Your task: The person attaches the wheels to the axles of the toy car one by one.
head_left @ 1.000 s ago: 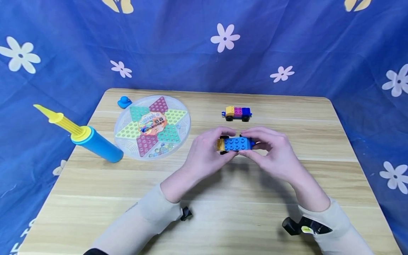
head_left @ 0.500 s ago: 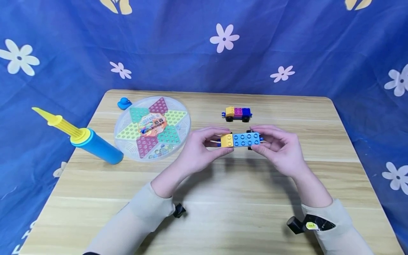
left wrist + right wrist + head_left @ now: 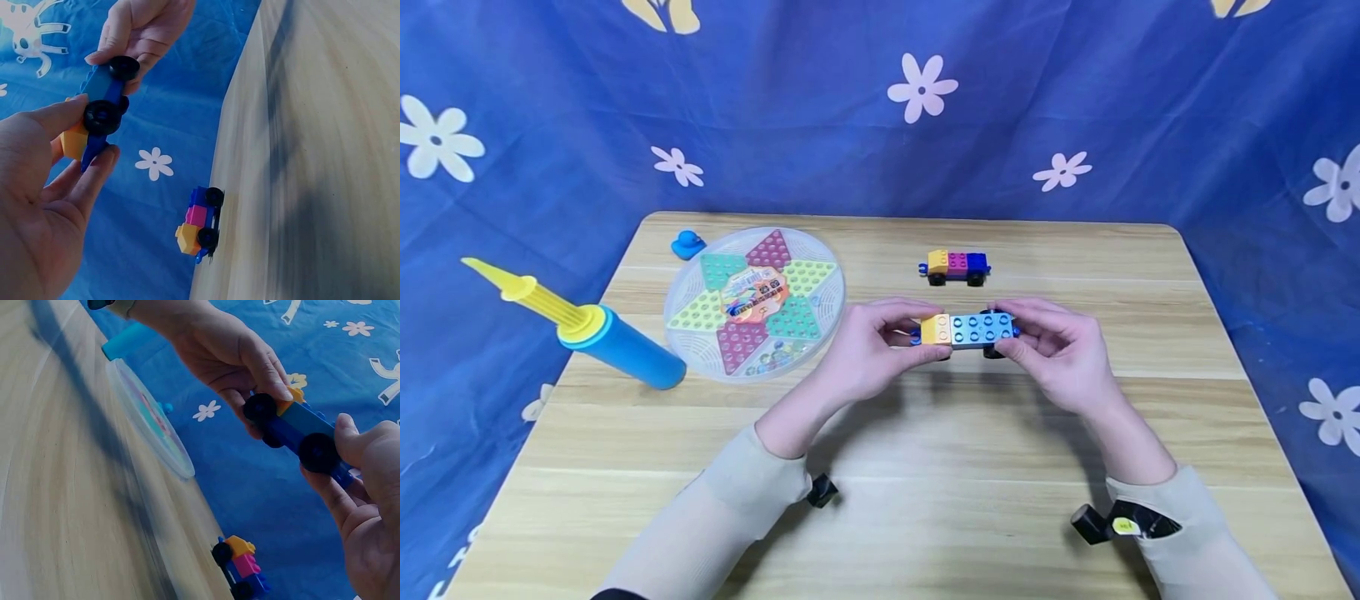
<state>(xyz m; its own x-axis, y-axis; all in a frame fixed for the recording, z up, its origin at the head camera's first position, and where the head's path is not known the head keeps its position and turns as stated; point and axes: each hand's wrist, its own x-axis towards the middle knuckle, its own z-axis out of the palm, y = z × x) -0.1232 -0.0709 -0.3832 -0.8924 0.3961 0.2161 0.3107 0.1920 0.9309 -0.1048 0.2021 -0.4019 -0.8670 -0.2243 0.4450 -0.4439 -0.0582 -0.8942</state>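
Both hands hold a toy building-block car (image 3: pixel 973 330) above the table. It has a yellow sloped block at the left, a light blue studded block beside it, and a dark blue base with black wheels (image 3: pixel 102 117). My left hand (image 3: pixel 871 346) pinches the yellow end between thumb and fingers. At the blue end, my right hand (image 3: pixel 1063 354) grips with its thumb on the near side and fingers behind. In the right wrist view the wheels and hitch of the car (image 3: pixel 303 428) show from the side. A second block car (image 3: pixel 957 265), yellow, pink and dark blue, stands behind the hands.
A round Chinese checkers board (image 3: pixel 679 312) lies at the table's left rear. A small blue rubber duck (image 3: pixel 687 244) sits behind it. The blue and yellow hand pump (image 3: pixel 625 346) lies at the left edge. A blue flowered cloth (image 3: pixel 820 108) hangs behind the wooden table (image 3: pixel 940 517).
The held car has shifted slightly right and turned so its yellow block shows fully. My left fingers have moved back to its yellow end. The second car has stayed in place.
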